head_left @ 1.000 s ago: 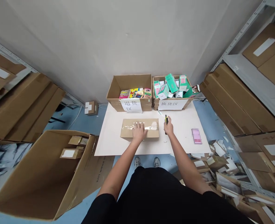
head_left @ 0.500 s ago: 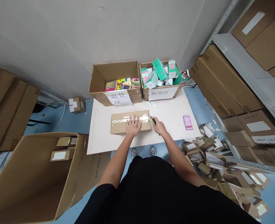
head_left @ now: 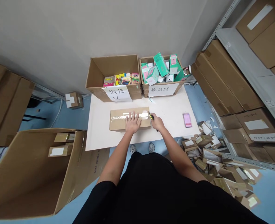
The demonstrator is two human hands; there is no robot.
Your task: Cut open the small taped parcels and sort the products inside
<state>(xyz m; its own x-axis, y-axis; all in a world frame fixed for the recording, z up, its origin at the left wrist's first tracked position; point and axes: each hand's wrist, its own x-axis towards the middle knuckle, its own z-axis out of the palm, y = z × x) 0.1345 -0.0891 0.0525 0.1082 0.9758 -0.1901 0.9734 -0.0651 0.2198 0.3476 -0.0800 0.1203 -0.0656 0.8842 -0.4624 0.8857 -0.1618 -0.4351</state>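
A flat brown cardboard parcel (head_left: 118, 119) sealed with clear tape lies on the white table (head_left: 97, 133). My left hand (head_left: 132, 123) rests flat on top of the parcel, fingers spread. Just right of it, my right hand (head_left: 158, 123) is closed round a yellow and black box cutter (head_left: 151, 116), whose tip touches the parcel's right end at the tape seam.
Two open boxes with paper labels stand at the table's back: the left box (head_left: 97, 74) holds colourful packs, the right box (head_left: 160, 88) green and white cartons. A pink item (head_left: 187, 119) lies at the right. A big open carton (head_left: 32, 174) stands left; torn packaging (head_left: 212, 155) litters the floor right.
My right hand has carried the cutter from the table's middle over to the parcel's right end. The left hand has stayed on the parcel. The camera has tilted a little.
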